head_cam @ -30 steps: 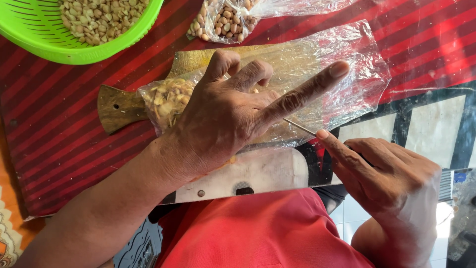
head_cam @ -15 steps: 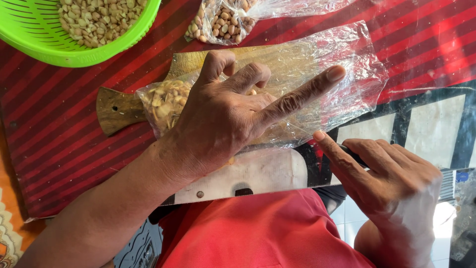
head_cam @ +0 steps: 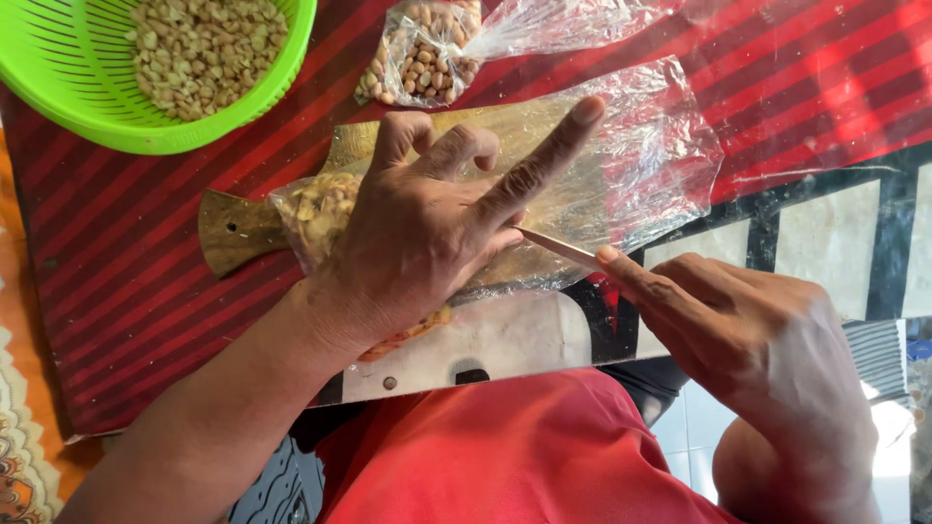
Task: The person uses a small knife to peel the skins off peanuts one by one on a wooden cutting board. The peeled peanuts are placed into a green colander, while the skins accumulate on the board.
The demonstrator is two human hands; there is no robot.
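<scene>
My left hand (head_cam: 427, 233) presses flat on a clear plastic bag (head_cam: 641, 165) that lies on a wooden cutting board (head_cam: 233, 230). Chopped peanuts (head_cam: 316, 209) fill the bag's left end, partly under my palm. My index finger stretches out over the bag. My right hand (head_cam: 748, 340) grips a knife, index finger along the blade's back. The thin blade (head_cam: 558, 247) lies against the bag with its tip hidden under my left hand. The handle is hidden inside my fist.
A green plastic colander (head_cam: 146, 68) of peeled peanuts stands at the top left. A second clear bag of whole peanuts (head_cam: 427, 49) lies above the board. Everything rests on a red striped mat (head_cam: 796, 87). My red shirt (head_cam: 505, 456) fills the bottom.
My right hand has slid the knife further left, so the blade tip now lies under my left hand. The left hand stays pressed on the bag.
</scene>
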